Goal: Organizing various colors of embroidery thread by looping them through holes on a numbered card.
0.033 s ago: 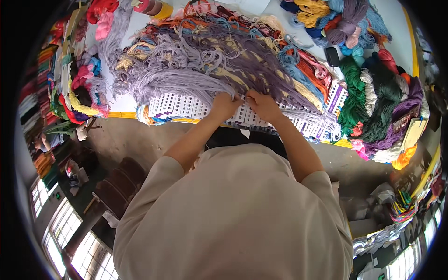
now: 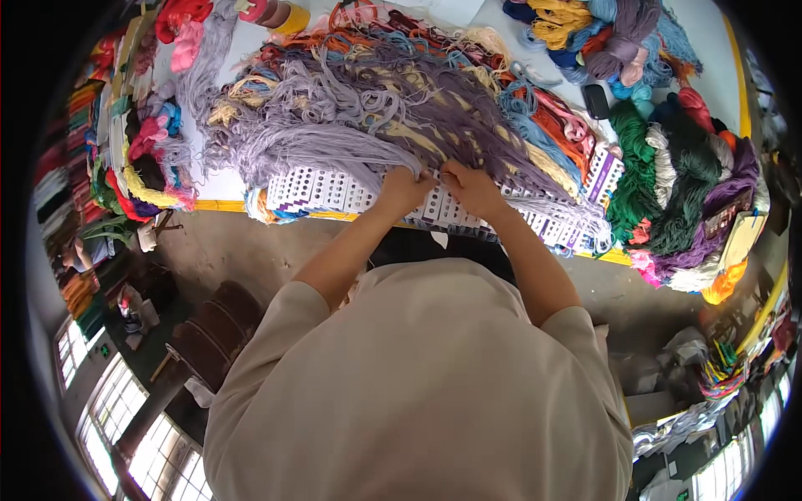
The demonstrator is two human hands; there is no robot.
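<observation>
Two hands working lilac yarn over white sample cards at the table's near edge.

The left hand [image 2: 407, 189] and right hand [image 2: 469, 185] sit close together, fingers pinched narrow on strands of the lilac yarn bundle [image 2: 351, 125] where it crosses the row of white gridded cards [image 2: 322, 190]. More cards with purple trim [image 2: 603, 175] lie right, beside dark green skeins [image 2: 668, 179]. A yellow strip [image 2: 225, 205] edges the table.

Both hands at a row of white perforated cards under lavender yarn

The left hand [image 2: 403, 189] and right hand [image 2: 469, 185] rest side by side on the white perforated cards [image 2: 322, 189], beneath the tangled lavender yarn strands [image 2: 334, 125] on the white yellow-edged table [image 2: 219, 185].
</observation>
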